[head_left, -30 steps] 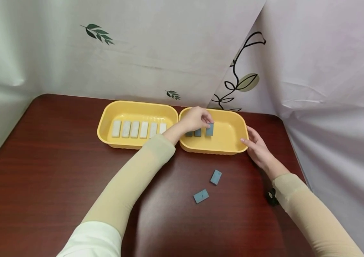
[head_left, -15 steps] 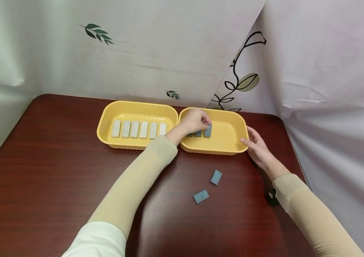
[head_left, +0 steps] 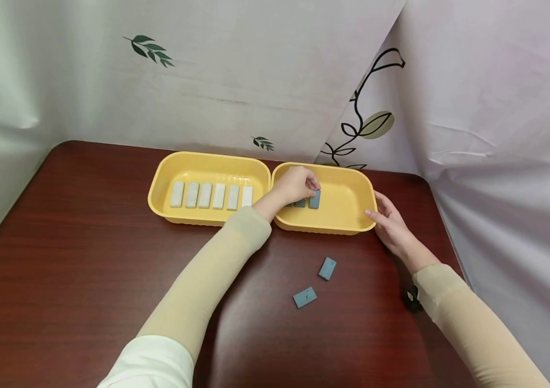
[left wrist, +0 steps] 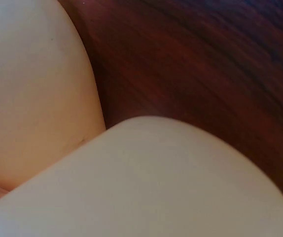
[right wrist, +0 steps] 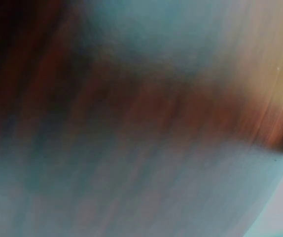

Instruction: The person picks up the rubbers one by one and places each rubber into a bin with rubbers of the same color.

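My left hand (head_left: 296,185) reaches into the right yellow tray (head_left: 340,223) and pinches the upper end of a small blue rectangular block (head_left: 314,201). This block stands at the right of a row of similar blue blocks (head_left: 300,203), partly hidden by the hand. My right hand (head_left: 391,225) holds the tray's right end, thumb at the rim and fingers along the outside wall. Two more blue blocks lie on the table in front of that tray, one tilted (head_left: 327,268) and a nearer one (head_left: 305,297). Neither wrist view shows the blocks.
A left yellow tray (head_left: 158,186) sits against the right one and holds a row of several whitish blocks (head_left: 204,195). Both trays stand near the back of the dark red-brown table (head_left: 85,258). Behind hangs a pale curtain (head_left: 207,81). A small black object (head_left: 413,298) shows by the right forearm.
My left hand has brought the blue block slightly left and down, next to the row in the right tray. The right hand keeps its hold on the tray's end.
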The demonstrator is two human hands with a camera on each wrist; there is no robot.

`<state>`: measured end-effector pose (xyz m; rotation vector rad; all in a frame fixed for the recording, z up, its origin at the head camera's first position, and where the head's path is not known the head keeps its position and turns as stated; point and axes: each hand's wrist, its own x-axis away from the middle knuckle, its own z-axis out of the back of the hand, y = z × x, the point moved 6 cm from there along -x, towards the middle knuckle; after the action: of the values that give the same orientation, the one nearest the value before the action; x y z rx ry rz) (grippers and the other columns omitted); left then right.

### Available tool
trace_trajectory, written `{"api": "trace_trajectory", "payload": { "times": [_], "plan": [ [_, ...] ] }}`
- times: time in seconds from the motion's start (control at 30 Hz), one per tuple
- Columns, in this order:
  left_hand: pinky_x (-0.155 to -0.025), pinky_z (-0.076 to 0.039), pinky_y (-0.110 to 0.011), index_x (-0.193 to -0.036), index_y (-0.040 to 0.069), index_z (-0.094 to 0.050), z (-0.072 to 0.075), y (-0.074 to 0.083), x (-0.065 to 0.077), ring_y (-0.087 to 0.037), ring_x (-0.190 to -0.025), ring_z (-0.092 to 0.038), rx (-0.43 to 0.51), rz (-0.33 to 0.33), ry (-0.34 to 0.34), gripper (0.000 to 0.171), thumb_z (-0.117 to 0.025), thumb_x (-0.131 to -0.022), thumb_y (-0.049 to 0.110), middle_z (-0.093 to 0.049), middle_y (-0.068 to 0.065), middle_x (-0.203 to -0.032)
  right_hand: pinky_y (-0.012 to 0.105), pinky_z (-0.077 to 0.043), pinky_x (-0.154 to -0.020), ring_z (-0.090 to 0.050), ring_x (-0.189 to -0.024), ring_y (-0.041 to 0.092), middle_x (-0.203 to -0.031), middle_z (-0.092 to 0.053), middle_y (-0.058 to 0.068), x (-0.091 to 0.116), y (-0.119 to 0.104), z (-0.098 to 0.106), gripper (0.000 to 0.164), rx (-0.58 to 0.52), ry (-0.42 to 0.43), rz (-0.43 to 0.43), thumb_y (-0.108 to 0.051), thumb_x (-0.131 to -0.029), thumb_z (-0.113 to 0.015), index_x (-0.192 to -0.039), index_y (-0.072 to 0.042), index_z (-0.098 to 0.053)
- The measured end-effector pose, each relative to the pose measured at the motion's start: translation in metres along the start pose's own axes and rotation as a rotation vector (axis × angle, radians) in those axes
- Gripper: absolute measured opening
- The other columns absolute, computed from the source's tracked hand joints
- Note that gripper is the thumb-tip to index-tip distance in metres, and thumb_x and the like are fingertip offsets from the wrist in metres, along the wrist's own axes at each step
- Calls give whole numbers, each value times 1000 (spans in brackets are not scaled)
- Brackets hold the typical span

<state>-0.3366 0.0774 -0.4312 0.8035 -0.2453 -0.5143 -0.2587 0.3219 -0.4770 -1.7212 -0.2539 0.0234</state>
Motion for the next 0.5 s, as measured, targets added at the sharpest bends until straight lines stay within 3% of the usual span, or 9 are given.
{"api": "trace_trajectory", "payload": {
  "times": [0.5],
  "plan": [
    [-98,-59,-31,-108,4,-80,-1,-2,-1,-22,-106,-71,-31,5,30,11,-73,-100,3,-79,-10,-111,17,-59,-92,-64,-114,6,-135,-56,-5,-1,0,0,45,-11,0,-1,4,-106,-51,-145,-18,-47]
  ]
}}
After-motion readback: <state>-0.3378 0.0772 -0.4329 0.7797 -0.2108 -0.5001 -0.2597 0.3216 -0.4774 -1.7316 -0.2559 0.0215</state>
